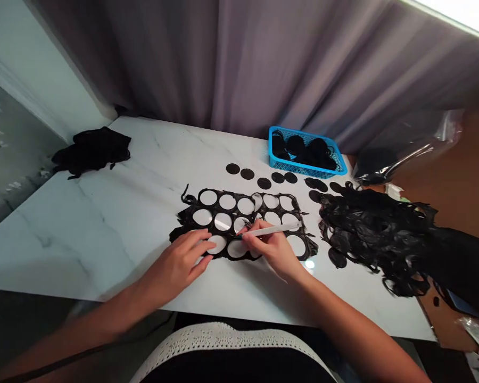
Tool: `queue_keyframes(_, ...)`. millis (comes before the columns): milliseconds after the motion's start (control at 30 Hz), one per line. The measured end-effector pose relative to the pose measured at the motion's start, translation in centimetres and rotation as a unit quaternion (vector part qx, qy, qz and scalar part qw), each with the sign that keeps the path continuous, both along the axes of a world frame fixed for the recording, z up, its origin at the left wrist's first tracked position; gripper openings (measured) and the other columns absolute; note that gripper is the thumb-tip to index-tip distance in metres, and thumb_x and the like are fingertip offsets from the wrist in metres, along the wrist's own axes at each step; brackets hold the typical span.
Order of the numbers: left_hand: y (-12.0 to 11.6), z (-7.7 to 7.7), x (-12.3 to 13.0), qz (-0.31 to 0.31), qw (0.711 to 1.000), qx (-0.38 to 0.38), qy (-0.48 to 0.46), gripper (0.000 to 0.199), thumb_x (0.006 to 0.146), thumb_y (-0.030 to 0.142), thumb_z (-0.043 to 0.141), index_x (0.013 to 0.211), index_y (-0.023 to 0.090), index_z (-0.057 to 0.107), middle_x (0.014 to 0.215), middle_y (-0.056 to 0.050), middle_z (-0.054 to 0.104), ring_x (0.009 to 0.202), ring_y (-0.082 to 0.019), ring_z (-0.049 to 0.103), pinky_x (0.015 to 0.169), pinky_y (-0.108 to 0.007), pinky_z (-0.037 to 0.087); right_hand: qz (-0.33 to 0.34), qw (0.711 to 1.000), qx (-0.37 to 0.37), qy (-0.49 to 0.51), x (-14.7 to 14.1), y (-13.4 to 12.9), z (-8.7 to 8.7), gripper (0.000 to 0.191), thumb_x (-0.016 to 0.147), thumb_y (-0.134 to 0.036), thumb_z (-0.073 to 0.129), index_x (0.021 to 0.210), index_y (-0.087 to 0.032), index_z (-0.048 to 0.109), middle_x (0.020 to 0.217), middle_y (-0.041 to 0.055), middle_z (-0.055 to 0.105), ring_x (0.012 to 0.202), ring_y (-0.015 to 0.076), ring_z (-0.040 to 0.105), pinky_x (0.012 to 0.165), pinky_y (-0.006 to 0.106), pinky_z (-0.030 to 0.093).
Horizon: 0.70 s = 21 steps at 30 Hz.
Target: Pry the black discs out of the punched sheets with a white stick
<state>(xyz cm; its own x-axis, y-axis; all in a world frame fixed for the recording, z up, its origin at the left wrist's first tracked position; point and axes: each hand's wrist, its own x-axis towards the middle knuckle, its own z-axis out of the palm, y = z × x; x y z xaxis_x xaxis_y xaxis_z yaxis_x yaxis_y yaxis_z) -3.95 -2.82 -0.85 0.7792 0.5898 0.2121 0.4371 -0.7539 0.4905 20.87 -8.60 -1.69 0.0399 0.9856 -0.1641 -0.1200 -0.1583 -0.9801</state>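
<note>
A thin black sheet [225,233] with rows of round cut-outs lies in front of me, the white tabletop showing through the holes. My left hand [188,256] rests on its near left part, fingers stretched out and apart. In my right hand [277,250] is a slim white pen-like tool [278,229], gripped between the fingers. Its tip points left, at the sheet's middle by the nearest row of holes. My fingers partly hide the tip, so I cannot tell the tool's exact kind. Loose black discs [264,183] lie just beyond the sheet.
A blue plastic basket [323,171] of black round pieces stands at the back. To the right is a heap of black scraps with holes [367,229], with a clear plastic bag [411,143] behind it. Bunched black fabric [93,151] lies at far left. A grey curtain [247,64] hangs behind the table.
</note>
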Motion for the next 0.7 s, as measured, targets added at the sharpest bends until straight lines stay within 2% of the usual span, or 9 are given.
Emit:
queue_keyframes(100, -2.7, -2.1, -1.5, 0.012, 0.995, 0.097, 0.02, 0.028, 0.1, 0.021, 0.049, 0.125, 0.018, 0.063, 0.129, -0.01, 0.061, 0.126, -0.026, 0.055, 0.106, -0.043, 0.048, 0.074, 0.985, 0.066, -0.138, -1.8, 0.6, -0.8, 0.019, 0.088, -0.03, 0.064, 0.074, -0.021, 0.056, 0.089, 0.004, 0.07, 0.079, 0.0169, 0.06, 0.069, 0.029, 0.044)
queue_keyframes(233, -4.4, -3.2, -1.9, 0.018, 0.988, 0.145, 0.041, 0.034, 0.1, 0.021, 0.051, 0.132, 0.016, 0.059, 0.14, -0.013, 0.056, 0.134, -0.028, 0.05, 0.109, -0.046, 0.047, 0.135, 0.952, 0.142, -0.236, -3.4, 0.7, -1.7, 0.017, 0.09, -0.026, 0.059, 0.075, -0.021, 0.056, 0.085, 0.0037, 0.068, 0.076, 0.0167, 0.059, 0.069, 0.03, 0.044)
queue_keyframes(533, -4.6, -3.4, -1.9, 0.029, 0.997, 0.069, 0.03, 0.035, 0.098, 0.022, 0.051, 0.132, 0.019, 0.06, 0.142, -0.012, 0.056, 0.136, -0.029, 0.048, 0.111, -0.049, 0.045, 0.159, 0.938, 0.146, -0.269, -3.7, 0.5, -2.2, 0.014, 0.092, -0.027, 0.06, 0.078, -0.023, 0.059, 0.088, 0.0046, 0.069, 0.08, 0.0193, 0.059, 0.072, 0.033, 0.043)
queue_keyframes(633, -4.5, -3.5, -1.9, 0.03, 0.998, 0.049, 0.01, 0.036, 0.097, 0.019, 0.051, 0.132, 0.02, 0.06, 0.142, -0.012, 0.055, 0.136, -0.03, 0.048, 0.112, -0.051, 0.044, 0.161, 0.918, 0.174, -0.317, -3.7, 0.4, -2.6, 0.014, 0.093, -0.025, 0.058, 0.078, -0.023, 0.058, 0.084, 0.0046, 0.065, 0.077, 0.0195, 0.055, 0.071, 0.034, 0.041)
queue_keyframes(700, -4.5, -3.5, -1.9, 0.027, 0.999, 0.045, 0.005, 0.035, 0.097, 0.018, 0.05, 0.13, 0.019, 0.06, 0.144, -0.013, 0.054, 0.137, -0.03, 0.047, 0.112, -0.051, 0.044, 0.183, 0.891, 0.204, -0.362, -4.0, 0.0, -2.7, 0.016, 0.094, -0.023, 0.055, 0.078, -0.024, 0.057, 0.081, 0.0051, 0.062, 0.076, 0.0204, 0.051, 0.07, 0.034, 0.041)
